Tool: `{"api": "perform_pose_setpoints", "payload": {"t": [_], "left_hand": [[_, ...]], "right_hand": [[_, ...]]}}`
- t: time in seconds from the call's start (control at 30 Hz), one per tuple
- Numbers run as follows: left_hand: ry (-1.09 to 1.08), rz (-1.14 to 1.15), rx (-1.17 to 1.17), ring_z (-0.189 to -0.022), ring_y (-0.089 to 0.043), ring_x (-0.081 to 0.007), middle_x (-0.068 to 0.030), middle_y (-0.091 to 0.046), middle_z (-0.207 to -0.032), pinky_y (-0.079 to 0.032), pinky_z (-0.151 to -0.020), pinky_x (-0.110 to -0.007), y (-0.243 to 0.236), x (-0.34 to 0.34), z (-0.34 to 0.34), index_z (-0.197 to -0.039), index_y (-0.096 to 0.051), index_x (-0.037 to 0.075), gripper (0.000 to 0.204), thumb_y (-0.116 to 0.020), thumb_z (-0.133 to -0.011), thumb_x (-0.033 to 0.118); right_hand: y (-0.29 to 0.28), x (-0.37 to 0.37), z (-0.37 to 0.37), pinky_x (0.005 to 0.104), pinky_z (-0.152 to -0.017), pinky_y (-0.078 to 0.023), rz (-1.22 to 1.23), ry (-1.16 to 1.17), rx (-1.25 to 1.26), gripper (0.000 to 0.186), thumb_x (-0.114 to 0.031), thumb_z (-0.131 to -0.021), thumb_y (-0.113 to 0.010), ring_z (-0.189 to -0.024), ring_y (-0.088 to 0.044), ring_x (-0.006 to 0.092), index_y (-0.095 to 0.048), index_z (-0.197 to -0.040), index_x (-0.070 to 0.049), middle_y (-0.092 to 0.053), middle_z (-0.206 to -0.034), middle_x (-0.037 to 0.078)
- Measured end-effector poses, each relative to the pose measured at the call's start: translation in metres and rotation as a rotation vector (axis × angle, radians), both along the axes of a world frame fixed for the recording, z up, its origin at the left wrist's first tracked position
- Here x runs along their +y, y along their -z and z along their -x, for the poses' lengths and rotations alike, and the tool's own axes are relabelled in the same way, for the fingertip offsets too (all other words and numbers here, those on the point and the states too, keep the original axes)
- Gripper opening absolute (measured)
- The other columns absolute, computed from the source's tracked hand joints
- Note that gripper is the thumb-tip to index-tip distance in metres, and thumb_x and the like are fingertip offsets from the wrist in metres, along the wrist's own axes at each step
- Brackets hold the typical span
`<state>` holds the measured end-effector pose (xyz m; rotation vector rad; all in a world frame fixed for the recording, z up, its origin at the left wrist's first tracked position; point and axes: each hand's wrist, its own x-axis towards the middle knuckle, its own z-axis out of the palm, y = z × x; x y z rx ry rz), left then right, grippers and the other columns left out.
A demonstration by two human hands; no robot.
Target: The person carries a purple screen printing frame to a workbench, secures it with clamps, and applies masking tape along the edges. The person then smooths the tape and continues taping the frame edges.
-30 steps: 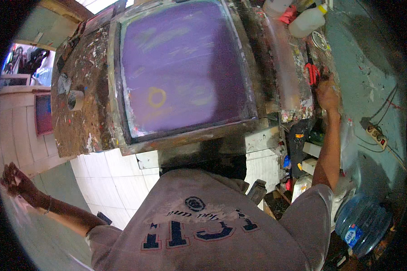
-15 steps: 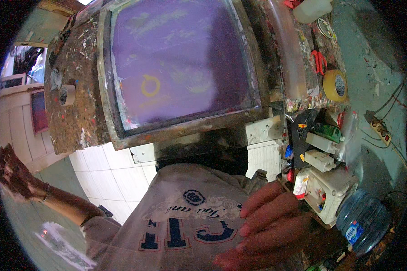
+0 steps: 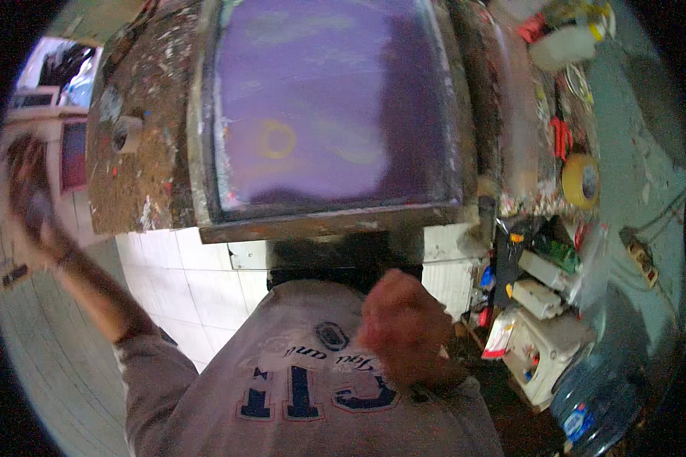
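Note:
A wooden printing frame [image 3: 320,225] with a purple mesh [image 3: 328,114] lies on a paint-spattered table [image 3: 141,183] in front of me. My right hand [image 3: 408,331] is pulled in against my grey printed shirt [image 3: 297,388], fingers curled into a loose fist, blurred, with nothing visible in it. My left hand [image 3: 30,194] is stretched far out to the left, away from the table. It is too smeared by motion to show what, if anything, it holds.
A pale tape roll [image 3: 126,133] sits on the table's left part. To the right are a yellow tape roll [image 3: 581,181], red-handled tools [image 3: 560,137], white boxes [image 3: 545,350], a power strip [image 3: 640,255] and a blue water bottle [image 3: 598,404]. White tiles [image 3: 198,282] lie below the table.
My right hand came off the right side of the table and swung down to my chest, curling shut. My left hand rose a little at the far left. The view moved closer to the frame.

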<state>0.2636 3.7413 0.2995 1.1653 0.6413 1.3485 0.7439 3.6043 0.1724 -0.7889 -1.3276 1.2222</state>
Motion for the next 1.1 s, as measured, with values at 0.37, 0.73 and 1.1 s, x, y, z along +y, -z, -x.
{"api": "perform_pose_setpoints", "payload": {"t": [0.37,0.73,1.1], "left_hand": [[-0.31,-0.191,1.023,-0.091,-0.065,-0.013,-0.0057,-0.072,-0.099,-0.05,-0.082,-0.028,0.224,0.193,-0.099,-0.1,-0.072,0.001,0.019,-0.064,-0.091,0.016],[-0.611,-0.109,1.09,-0.072,-0.066,-0.0134,-0.0058,-0.073,-0.081,-0.052,-0.07,-0.029,0.27,0.194,-0.142,-0.097,-0.074,0.01,0.018,-0.071,-0.084,0.022],[-0.576,-0.029,1.026,-0.07,-0.065,-0.0136,-0.0066,-0.072,-0.08,-0.051,-0.069,-0.028,0.276,0.194,-0.141,-0.097,-0.073,0.008,0.02,-0.072,-0.084,0.023]], "right_hand": [[0.11,-0.04,0.044,0.0315,-0.061,-0.042,1.102,-0.263,0.812,0.075,-0.02,-0.093,-0.062,-0.065,-0.049,0.0167,-0.019,-0.154,-0.019,-0.054,-0.075,0.006],[0.098,-0.034,0.046,0.032,-0.062,-0.039,1.094,-0.344,0.773,0.083,-0.033,-0.093,-0.061,-0.063,-0.046,0.0173,-0.007,-0.156,-0.026,-0.052,-0.071,0.005],[0.091,-0.033,0.048,0.0309,-0.06,-0.038,1.067,-0.402,0.801,0.09,-0.039,-0.092,-0.062,-0.062,-0.045,0.0153,-0.001,-0.156,-0.021,-0.051,-0.069,0.004]]}}
